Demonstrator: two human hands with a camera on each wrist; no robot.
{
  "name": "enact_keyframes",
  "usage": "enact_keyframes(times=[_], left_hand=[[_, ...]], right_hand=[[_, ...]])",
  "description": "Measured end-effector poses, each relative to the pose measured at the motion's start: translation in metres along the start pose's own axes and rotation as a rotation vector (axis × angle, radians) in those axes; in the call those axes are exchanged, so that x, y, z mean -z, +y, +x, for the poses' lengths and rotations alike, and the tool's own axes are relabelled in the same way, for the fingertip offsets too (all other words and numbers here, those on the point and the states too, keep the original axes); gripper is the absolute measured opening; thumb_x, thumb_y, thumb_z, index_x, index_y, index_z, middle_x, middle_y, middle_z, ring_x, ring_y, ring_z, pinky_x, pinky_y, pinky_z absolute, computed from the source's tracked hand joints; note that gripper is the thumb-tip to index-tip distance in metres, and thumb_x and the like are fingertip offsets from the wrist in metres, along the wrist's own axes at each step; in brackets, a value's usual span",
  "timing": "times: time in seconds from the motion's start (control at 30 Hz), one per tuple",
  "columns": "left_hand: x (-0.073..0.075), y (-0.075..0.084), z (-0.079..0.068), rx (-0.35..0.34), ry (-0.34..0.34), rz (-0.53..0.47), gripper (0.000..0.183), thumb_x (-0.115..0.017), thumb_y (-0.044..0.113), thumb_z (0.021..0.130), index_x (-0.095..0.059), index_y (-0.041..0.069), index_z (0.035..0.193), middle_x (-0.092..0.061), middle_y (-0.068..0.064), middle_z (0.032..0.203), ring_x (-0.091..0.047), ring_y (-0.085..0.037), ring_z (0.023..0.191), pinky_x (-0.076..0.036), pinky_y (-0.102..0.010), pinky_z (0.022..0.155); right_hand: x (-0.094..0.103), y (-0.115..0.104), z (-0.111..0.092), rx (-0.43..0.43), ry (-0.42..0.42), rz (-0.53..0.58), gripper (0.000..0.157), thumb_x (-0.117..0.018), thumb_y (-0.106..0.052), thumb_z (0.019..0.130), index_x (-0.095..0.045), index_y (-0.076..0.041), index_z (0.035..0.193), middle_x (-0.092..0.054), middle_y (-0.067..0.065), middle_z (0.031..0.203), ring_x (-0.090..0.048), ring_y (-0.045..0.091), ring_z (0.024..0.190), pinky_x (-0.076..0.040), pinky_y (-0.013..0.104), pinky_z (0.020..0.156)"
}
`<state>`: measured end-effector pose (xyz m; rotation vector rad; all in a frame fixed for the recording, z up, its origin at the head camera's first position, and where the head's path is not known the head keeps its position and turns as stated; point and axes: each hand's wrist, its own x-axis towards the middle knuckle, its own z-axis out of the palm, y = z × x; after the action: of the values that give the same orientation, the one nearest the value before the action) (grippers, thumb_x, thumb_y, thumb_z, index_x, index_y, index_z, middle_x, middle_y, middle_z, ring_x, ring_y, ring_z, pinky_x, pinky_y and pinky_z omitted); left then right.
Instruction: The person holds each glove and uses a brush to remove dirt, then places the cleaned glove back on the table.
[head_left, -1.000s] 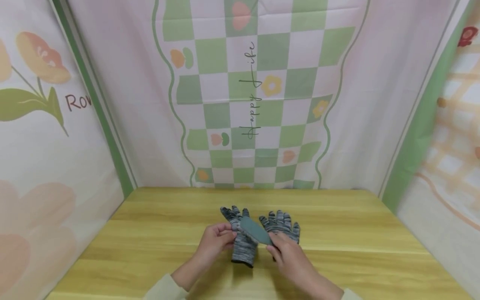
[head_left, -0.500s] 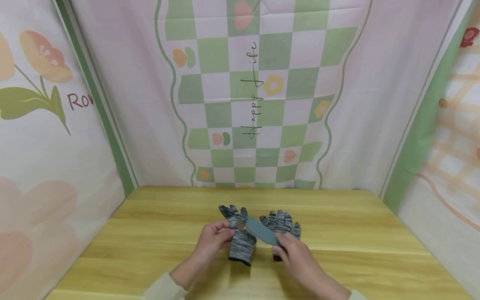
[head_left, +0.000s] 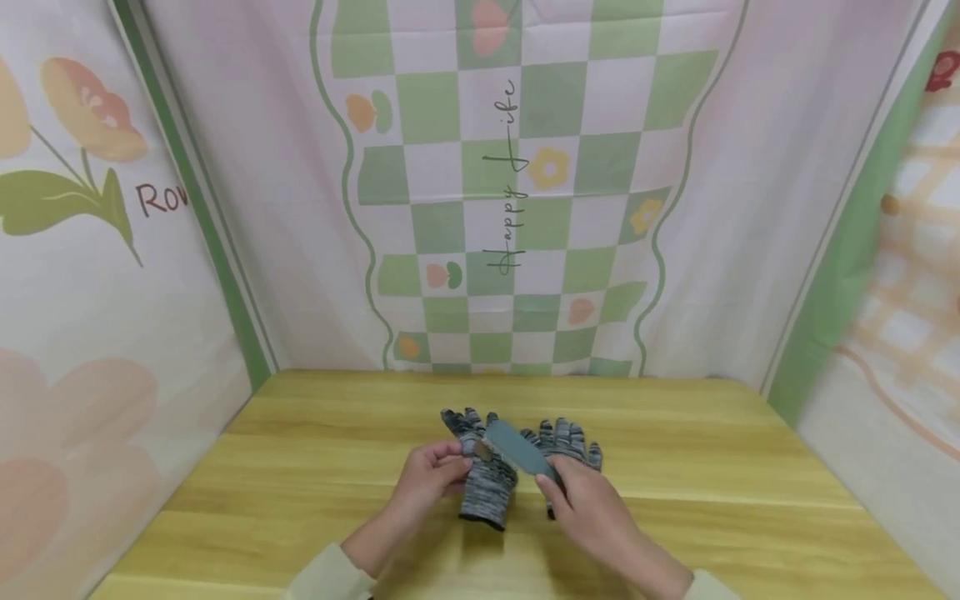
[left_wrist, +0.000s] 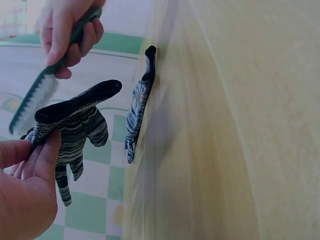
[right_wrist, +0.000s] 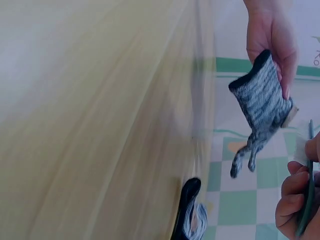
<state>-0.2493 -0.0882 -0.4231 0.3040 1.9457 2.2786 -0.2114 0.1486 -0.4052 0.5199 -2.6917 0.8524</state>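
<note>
My left hand (head_left: 427, 483) pinches a grey-and-black knit glove (head_left: 487, 493) by its side, holding it above the table with the cuff toward me. On that glove shows a brown patch (head_left: 482, 451). My right hand (head_left: 588, 504) grips a brush (head_left: 519, 448) by its handle; the brush has a green back and white bristles (left_wrist: 42, 95). The bristle end hovers over or touches the glove near the patch; which one I cannot tell. A second matching glove (head_left: 567, 440) lies on the table, partly hidden behind my right hand in the head view.
The wood-grain table (head_left: 300, 467) reaches to a hanging cloth (head_left: 420, 175) with green and white checks at the back. Printed cloths also hang at the left (head_left: 82, 317) and the right (head_left: 907, 275).
The brush moves right off the brown patch, then back up and left over the glove. The patch, covered a second ago, now shows. My left hand keeps its hold; the second glove stays put.
</note>
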Motion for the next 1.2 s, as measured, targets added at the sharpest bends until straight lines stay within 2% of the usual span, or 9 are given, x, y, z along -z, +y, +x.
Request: enact_keyframes(times=[0.13,0.27,0.5,0.87,1.07,1.2], left_hand=[[-0.002,0.001,0.001,0.007,-0.001,0.012,0.019,-0.062,-0.001,0.089,-0.058,-0.011,0.105,-0.07,-0.014,0.095,-0.068,-0.017,0.081,-0.058,-0.034,0.079],[-0.003,0.003,0.001,0.007,0.004,0.016,0.02,-0.062,-0.001,0.089,-0.058,-0.011,0.106,-0.07,-0.015,0.097,-0.068,-0.018,0.083,-0.058,-0.034,0.08],[-0.002,0.002,0.001,0.011,0.007,0.017,0.02,-0.062,-0.001,0.089,-0.058,-0.011,0.106,-0.07,-0.013,0.095,-0.068,-0.017,0.082,-0.058,-0.033,0.079],[-0.001,-0.001,0.001,0.031,0.013,0.0,0.014,-0.063,-0.002,0.087,-0.06,-0.007,0.1,-0.069,-0.007,0.087,-0.067,-0.014,0.076,-0.059,-0.032,0.076],[-0.002,-0.001,0.0,0.029,0.021,-0.005,0.012,-0.063,-0.003,0.087,-0.06,-0.006,0.099,-0.069,-0.005,0.085,-0.066,-0.013,0.071,-0.059,-0.029,0.071],[-0.002,0.0,-0.002,0.023,0.019,-0.002,0.013,-0.063,-0.003,0.088,-0.06,-0.006,0.099,-0.069,-0.005,0.084,-0.065,-0.012,0.07,-0.059,-0.029,0.07]], right_hand=[[-0.003,-0.004,0.002,0.033,-0.013,0.031,0.017,-0.056,-0.023,0.1,-0.055,-0.016,0.085,-0.042,-0.011,0.064,-0.036,0.004,0.053,-0.036,0.021,0.048],[-0.005,-0.006,0.002,0.029,-0.017,0.044,0.018,-0.057,-0.023,0.1,-0.054,-0.016,0.083,-0.039,-0.01,0.061,-0.033,0.004,0.05,-0.033,0.021,0.046],[-0.009,-0.005,0.001,0.006,-0.052,0.035,0.017,-0.054,-0.026,0.101,-0.055,-0.014,0.088,-0.039,-0.009,0.059,-0.032,0.004,0.048,-0.032,0.021,0.044],[-0.009,0.003,-0.003,0.011,-0.092,-0.006,0.023,-0.051,-0.03,0.102,-0.05,-0.018,0.083,-0.038,-0.009,0.057,-0.029,0.003,0.045,-0.03,0.02,0.042],[-0.009,0.008,-0.006,0.04,-0.062,-0.062,0.02,-0.056,-0.028,0.1,-0.05,-0.02,0.083,-0.037,-0.011,0.059,-0.03,0.003,0.047,-0.031,0.02,0.043],[-0.008,0.011,-0.006,0.03,-0.07,-0.1,0.021,-0.056,-0.028,0.1,-0.049,-0.021,0.082,-0.037,-0.012,0.06,-0.031,0.003,0.048,-0.032,0.02,0.043]])
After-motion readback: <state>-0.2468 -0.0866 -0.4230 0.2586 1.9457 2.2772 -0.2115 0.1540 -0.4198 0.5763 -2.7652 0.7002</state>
